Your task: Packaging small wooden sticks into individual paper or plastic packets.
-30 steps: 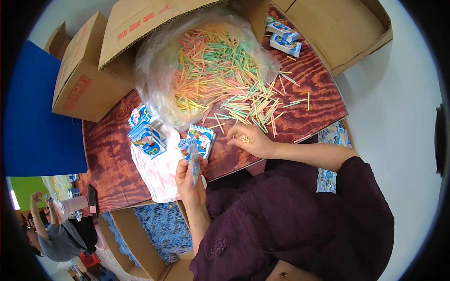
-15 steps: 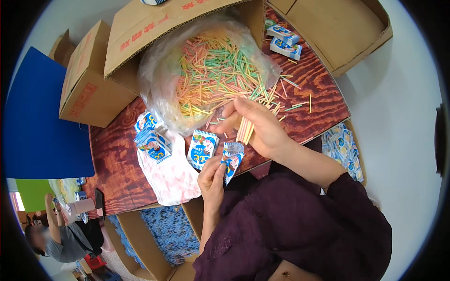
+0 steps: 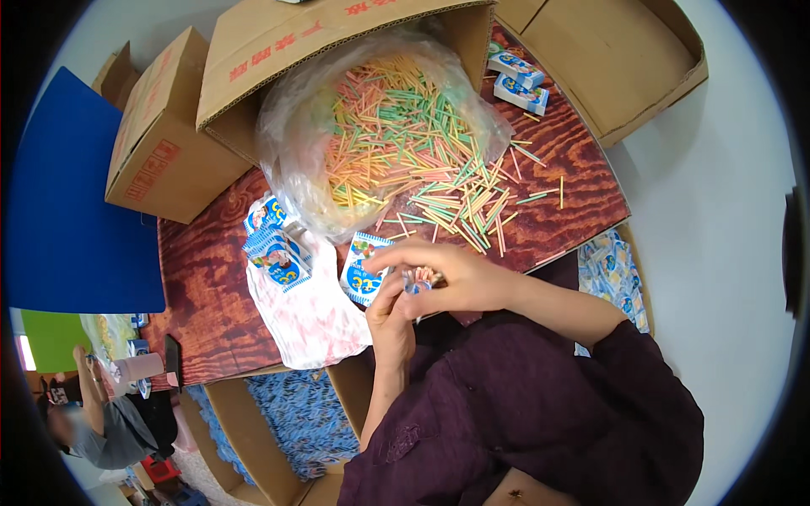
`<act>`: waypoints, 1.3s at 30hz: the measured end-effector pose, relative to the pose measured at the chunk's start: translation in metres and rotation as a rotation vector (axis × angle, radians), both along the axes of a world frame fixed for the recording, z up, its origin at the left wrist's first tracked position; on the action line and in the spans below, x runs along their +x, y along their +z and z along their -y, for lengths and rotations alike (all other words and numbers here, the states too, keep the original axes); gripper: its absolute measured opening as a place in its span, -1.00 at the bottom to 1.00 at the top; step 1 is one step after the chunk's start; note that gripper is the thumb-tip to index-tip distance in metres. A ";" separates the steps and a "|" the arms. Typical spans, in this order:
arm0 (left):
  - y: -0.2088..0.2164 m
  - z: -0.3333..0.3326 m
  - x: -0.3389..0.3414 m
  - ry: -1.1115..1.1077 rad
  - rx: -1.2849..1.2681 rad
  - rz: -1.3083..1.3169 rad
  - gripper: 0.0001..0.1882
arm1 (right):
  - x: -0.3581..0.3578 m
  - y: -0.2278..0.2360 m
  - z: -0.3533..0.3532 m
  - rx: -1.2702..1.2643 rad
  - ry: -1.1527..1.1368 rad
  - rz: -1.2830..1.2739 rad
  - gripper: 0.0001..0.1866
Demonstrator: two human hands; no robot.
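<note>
Close to my body, above the table's near edge, my left hand (image 3: 390, 327) is closed round a small blue-and-white packet (image 3: 414, 286), mostly covered by fingers. Over it curls my right hand (image 3: 468, 278), its fingers wrapped about a bunch of thin pastel candy sticks (image 3: 428, 275) whose ends show at the packet's mouth. How far the sticks sit inside it is hidden. Just left of my hands lies a flat blue-and-white packet (image 3: 360, 271). Beyond them, loose pink, yellow and green sticks (image 3: 460, 202) spill from a clear plastic bag (image 3: 295, 160) full of the same sticks.
A cardboard box (image 3: 337, 34) lies around the bag. More packets (image 3: 278, 257) rest on a white-and-pink cloth (image 3: 304, 325). Small boxes (image 3: 519, 93) stand far right. Cartons below hold blue wrappers (image 3: 299, 413) and packets (image 3: 612, 274). Another person (image 3: 118, 430) sits at left.
My right hand has come down and toward me with the sticks, from above the packet to its mouth, meeting my left hand. The view has shifted slightly.
</note>
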State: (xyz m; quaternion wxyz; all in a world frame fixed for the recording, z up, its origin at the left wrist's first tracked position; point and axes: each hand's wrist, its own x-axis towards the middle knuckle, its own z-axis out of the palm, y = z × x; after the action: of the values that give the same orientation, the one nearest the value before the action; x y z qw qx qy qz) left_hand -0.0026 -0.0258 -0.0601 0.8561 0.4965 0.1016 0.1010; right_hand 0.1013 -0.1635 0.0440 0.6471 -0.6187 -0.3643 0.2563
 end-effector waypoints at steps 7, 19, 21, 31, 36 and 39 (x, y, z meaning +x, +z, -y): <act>0.012 -0.002 0.006 -0.067 -0.146 0.014 -0.83 | 0.038 -0.025 0.069 -0.532 -0.573 0.243 -0.82; 0.008 -0.004 0.002 -0.096 -0.216 -0.023 -0.71 | 0.049 -0.086 0.074 -0.808 -0.762 0.803 -0.95; 0.010 -0.007 -0.001 -0.089 -0.193 -0.013 -0.71 | 0.051 -0.086 0.080 -0.747 -0.740 0.863 -0.96; 0.014 -0.012 -0.003 -0.121 -0.110 0.031 -0.80 | 0.062 -0.072 0.091 -0.722 -0.542 0.958 -0.96; 0.011 -0.015 -0.004 -0.139 -0.065 0.076 -0.78 | 0.064 -0.066 0.090 -0.701 -0.489 1.039 -0.89; 0.012 -0.017 -0.004 -0.152 0.015 0.103 -0.79 | 0.065 -0.061 0.089 -0.749 -0.457 1.061 -0.88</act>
State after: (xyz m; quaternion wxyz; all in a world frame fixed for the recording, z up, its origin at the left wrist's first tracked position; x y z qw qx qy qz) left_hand -0.0061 -0.0092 -0.0484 0.8615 0.5035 0.0188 0.0619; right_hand 0.1663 -0.2525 -0.0170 0.1617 -0.9037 -0.3792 -0.1154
